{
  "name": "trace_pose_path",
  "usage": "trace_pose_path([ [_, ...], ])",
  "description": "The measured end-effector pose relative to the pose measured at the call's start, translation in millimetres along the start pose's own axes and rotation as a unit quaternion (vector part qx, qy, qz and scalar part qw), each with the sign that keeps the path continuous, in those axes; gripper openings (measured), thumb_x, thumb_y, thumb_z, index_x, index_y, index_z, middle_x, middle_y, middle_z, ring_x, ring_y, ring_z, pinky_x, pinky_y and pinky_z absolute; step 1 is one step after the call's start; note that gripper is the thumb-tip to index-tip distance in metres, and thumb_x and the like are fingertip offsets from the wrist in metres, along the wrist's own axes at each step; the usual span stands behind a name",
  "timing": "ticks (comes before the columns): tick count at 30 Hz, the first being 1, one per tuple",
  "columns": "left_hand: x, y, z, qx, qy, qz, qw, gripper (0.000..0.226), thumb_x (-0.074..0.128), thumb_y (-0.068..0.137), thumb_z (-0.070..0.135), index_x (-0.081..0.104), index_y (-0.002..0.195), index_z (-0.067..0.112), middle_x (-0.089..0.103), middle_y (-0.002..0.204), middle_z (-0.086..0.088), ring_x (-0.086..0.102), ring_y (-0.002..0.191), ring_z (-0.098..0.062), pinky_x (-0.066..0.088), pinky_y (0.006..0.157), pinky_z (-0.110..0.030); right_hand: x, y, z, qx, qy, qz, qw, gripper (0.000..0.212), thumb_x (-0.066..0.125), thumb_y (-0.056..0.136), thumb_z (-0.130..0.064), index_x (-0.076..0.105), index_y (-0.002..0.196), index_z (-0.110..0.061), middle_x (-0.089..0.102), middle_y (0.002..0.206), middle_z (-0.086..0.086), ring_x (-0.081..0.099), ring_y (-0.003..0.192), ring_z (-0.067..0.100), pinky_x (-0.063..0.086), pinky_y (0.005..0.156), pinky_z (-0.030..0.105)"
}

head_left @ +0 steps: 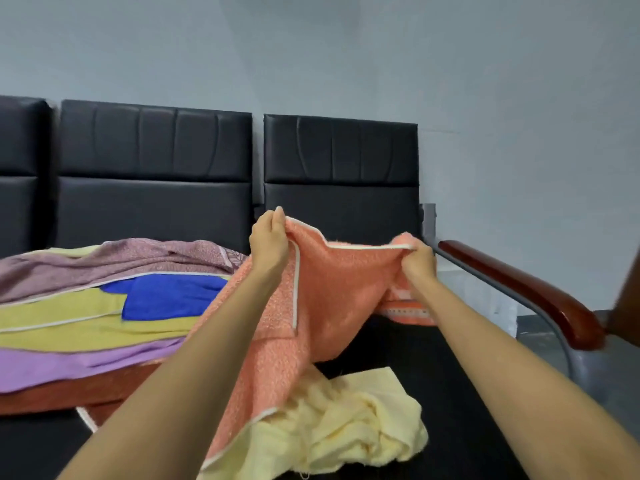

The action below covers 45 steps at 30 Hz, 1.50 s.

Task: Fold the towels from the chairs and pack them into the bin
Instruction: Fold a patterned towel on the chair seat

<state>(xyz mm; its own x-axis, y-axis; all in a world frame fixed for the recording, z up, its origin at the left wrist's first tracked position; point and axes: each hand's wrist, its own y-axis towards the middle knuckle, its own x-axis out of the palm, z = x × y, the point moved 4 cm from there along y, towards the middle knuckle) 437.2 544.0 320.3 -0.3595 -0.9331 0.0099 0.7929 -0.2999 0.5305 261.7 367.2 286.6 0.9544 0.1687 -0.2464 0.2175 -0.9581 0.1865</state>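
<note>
The orange towel [329,289] hangs above the chair seat [408,348], with its top hem running left to right. The left grip [268,244] pinches one corner and sits slightly higher. The right grip [417,261] pinches the other corner. The cloth is coarse terry with white piping. Its length falls toward the person over a crumpled pale-yellow towel [346,420]. No bin is in view.

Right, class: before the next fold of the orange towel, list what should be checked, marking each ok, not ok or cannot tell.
Left hand pinches the orange towel: ok.
Right hand pinches its edge too: ok.
Towel spread flat: not ok, it hangs in folds.
Towel clear of the pale yellow towel: not ok, its lower end drapes over it.
Bin in reach: cannot tell, not in view.
</note>
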Motion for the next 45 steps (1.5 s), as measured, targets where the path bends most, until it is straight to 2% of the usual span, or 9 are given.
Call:
trace_pose_path([
  [5,34.3,-38.5,-5.5,0.001,0.005,-0.187,0.982,0.041,0.046,0.086,0.038,0.034,0.053,0.018,0.037,0.054,0.003,0.036,0.059,-0.015,0.030,0.059,-0.031,11.4,-25.3,-19.0,0.017,0.231,-0.147,0.962,0.018,0.048,0.093,-0.006,0.063,0.086,-0.009,0.062,0.069,0.004,0.062,0.066,0.015,0.051,0.060,0.017],
  [9,50.5,-111.3,-68.7,-0.056,0.188,-0.415,0.888,0.035,0.052,0.079,0.041,0.046,0.054,0.017,0.044,0.060,0.002,0.042,0.065,-0.015,0.033,0.063,-0.030,27.8,-59.6,41.1,0.035,-0.045,-0.342,0.938,0.025,0.059,0.072,0.007,0.072,0.090,-0.004,0.065,0.089,0.021,0.059,0.089,0.026,0.053,0.083,0.035],
  [14,16.9,-154.0,-112.8,-0.174,0.113,-0.407,0.890,0.017,0.047,0.094,0.024,0.046,0.080,0.014,0.044,0.081,0.003,0.042,0.072,-0.008,0.035,0.063,-0.019,25.3,-77.3,107.9,-0.001,-0.158,-0.300,0.941,0.015,0.049,0.063,-0.006,0.059,0.051,-0.007,0.058,0.063,0.005,0.055,0.069,0.018,0.046,0.077,0.040],
  [20,-7.1,-156.9,-130.3,-0.099,0.281,-0.515,0.804,0.041,0.070,0.069,0.045,0.045,0.089,0.020,0.041,0.096,0.003,0.043,0.081,-0.012,0.036,0.063,-0.020,31.0,-73.6,124.1,-0.023,-0.161,-0.248,0.955,0.043,0.054,0.076,0.008,0.040,0.105,-0.021,0.048,0.104,0.003,0.053,0.089,0.015,0.043,0.060,0.020],
  [27,3.3,-152.5,-113.0,-0.018,0.188,-0.387,0.903,0.017,0.064,0.085,0.018,0.059,0.076,0.005,0.052,0.074,-0.004,0.047,0.068,-0.015,0.039,0.063,-0.025,39.4,-109.4,114.3,0.002,-0.104,-0.424,0.900,0.034,0.044,0.075,0.015,0.065,0.081,-0.011,0.060,0.091,-0.008,0.055,0.091,0.007,0.044,0.068,0.013],
  [31,4.5,-150.4,-113.9,-0.058,0.139,-0.288,0.946,0.031,0.053,0.094,0.013,0.046,0.064,0.016,0.044,0.060,0.004,0.040,0.056,-0.006,0.034,0.053,-0.016,39.0,-114.3,124.6,0.010,-0.123,-0.495,0.860,0.023,0.060,0.083,-0.016,0.056,0.106,-0.021,0.055,0.100,-0.006,0.052,0.094,0.014,0.043,0.083,0.028],
  [38,11.5,-142.0,-105.6,-0.067,0.172,-0.361,0.914,0.032,0.073,0.079,0.030,0.050,0.068,0.011,0.048,0.057,0.006,0.045,0.047,-0.004,0.035,0.045,-0.016,31.5,-94.4,122.3,-0.091,-0.218,-0.309,0.921,0.029,0.044,0.084,0.003,0.054,0.070,-0.021,0.054,0.078,-0.004,0.051,0.076,0.013,0.038,0.060,0.020],
  [42,12.6,-135.1,-102.7,0.036,0.401,-0.432,0.807,0.015,0.065,0.080,0.017,0.056,0.090,0.010,0.054,0.088,-0.004,0.058,0.081,-0.024,0.041,0.059,-0.028,11.8,-72.1,112.0,-0.140,-0.219,-0.173,0.950,0.030,0.039,0.078,0.010,0.053,0.063,-0.012,0.050,0.079,0.004,0.047,0.079,0.020,0.032,0.059,0.025],
  [45,7.0,-129.1,-100.7,0.068,0.427,-0.351,0.831,0.022,0.056,0.080,0.009,0.058,0.102,0.006,0.055,0.104,-0.007,0.054,0.097,-0.027,0.042,0.074,-0.034,-3.3,-62.4,112.0,-0.142,-0.258,-0.123,0.948,0.039,0.039,0.078,0.010,0.052,0.053,-0.017,0.049,0.074,0.008,0.043,0.071,0.025,0.029,0.053,0.029],
])
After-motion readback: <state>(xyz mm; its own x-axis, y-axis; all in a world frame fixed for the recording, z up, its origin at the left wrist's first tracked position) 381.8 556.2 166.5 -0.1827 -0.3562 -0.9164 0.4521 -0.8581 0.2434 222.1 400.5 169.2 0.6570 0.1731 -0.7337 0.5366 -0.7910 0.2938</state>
